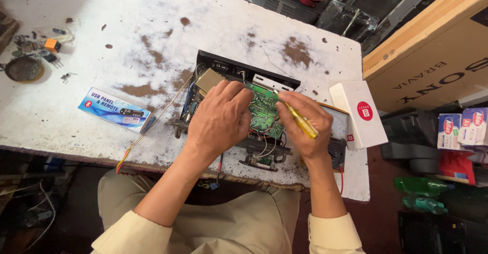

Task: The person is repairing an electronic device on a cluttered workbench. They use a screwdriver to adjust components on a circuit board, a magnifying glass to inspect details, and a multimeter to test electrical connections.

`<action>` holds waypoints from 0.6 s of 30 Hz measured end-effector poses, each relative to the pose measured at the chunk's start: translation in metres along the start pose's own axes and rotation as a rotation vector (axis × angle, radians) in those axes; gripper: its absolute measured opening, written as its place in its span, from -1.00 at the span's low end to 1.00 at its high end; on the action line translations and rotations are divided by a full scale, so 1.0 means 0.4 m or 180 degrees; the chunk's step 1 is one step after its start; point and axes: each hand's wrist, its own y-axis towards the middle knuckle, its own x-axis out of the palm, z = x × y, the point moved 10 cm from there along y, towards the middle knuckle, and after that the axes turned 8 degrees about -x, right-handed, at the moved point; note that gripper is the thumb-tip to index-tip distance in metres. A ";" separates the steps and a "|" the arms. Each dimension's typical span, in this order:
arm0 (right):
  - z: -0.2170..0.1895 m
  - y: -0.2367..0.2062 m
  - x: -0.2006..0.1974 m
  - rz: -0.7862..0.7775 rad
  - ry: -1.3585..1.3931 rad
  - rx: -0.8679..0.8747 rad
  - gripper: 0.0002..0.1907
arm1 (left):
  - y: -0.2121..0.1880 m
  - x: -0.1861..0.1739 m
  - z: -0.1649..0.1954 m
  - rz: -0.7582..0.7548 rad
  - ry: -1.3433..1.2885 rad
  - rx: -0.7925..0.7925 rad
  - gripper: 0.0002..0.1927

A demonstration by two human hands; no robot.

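Hands meet over an opened car stereo (239, 73) that sits near the front edge of a worn white table (127, 25). The left hand (218, 119) lies palm down on the stereo, its fingers curled over the top edge of a green circuit board (267, 117) and pressing on it; nothing else is in its grasp. The right hand (305, 127) is closed around a screwdriver (300, 119) with a clear yellow handle, the shaft pointing up and left to the upper edge of the board, just beside the left fingertips. The board lies inside the black frame of the stereo, with thin wires trailing out below it.

Just right of the stereo stands a white box (358, 114) with a red round mark, lying flat at the table's right edge. To the left, well apart from the hands, lies a blue and white carton (116, 109), and a thin wire (152, 127) runs from the stereo past it to the table's front edge. At the far left corner are small loose parts (43, 45) and a round tin lid (23, 68). Beyond the table on the right is a large cardboard box (432, 56).
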 end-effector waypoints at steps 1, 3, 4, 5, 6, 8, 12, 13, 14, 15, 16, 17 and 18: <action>0.002 -0.003 -0.009 0.0102 0.0142 -0.0064 -0.76 | 0.000 0.000 0.002 0.0005 0.0043 0.0016 -0.75; 0.003 -0.010 -0.030 0.0313 0.0425 -0.0197 -0.71 | 0.002 -0.009 0.006 0.0140 0.0001 0.0018 -0.76; 0.026 -0.014 -0.031 0.0334 0.0519 0.0054 -0.72 | 0.003 -0.014 0.007 0.0207 -0.0022 0.0016 -0.76; 0.047 -0.020 -0.032 0.0350 0.0614 0.0305 -0.72 | 0.003 -0.012 0.008 0.0181 -0.0027 0.0029 -0.73; 0.066 -0.025 -0.030 0.0364 0.0712 0.0556 -0.73 | 0.002 -0.011 0.008 0.0154 -0.0029 0.0041 -0.70; 0.055 -0.019 -0.007 0.0057 0.0533 0.0476 -0.75 | 0.002 -0.012 0.008 0.0138 -0.0030 0.0063 -0.67; 0.012 0.003 0.079 -0.0814 -0.0162 -0.0068 -0.67 | -0.003 -0.014 0.012 0.0153 -0.0027 0.0093 -0.71; 0.010 0.011 0.087 -0.0786 -0.0201 -0.0127 -0.72 | -0.003 -0.014 0.013 0.0160 -0.0026 0.0102 -0.71; 0.009 0.018 0.093 -0.0760 -0.0243 -0.0189 -0.77 | -0.003 -0.004 0.009 0.0044 0.0029 0.0049 -0.75; 0.009 0.024 0.097 -0.0735 -0.0284 -0.0255 -0.82 | -0.004 0.006 0.004 -0.0067 0.0084 -0.0006 -0.80; 0.034 0.026 0.093 -0.0618 -0.0060 0.0027 -0.88 | -0.003 0.015 -0.003 -0.0171 0.0142 -0.0066 -0.84; 0.060 0.025 0.086 -0.0511 0.0167 0.0314 -0.92 | -0.003 0.018 -0.006 -0.0180 0.0163 -0.0097 -0.88; 0.086 0.019 0.081 -0.0411 0.0395 0.0612 -0.94 | -0.003 0.023 -0.008 -0.0198 0.0180 -0.0133 -0.91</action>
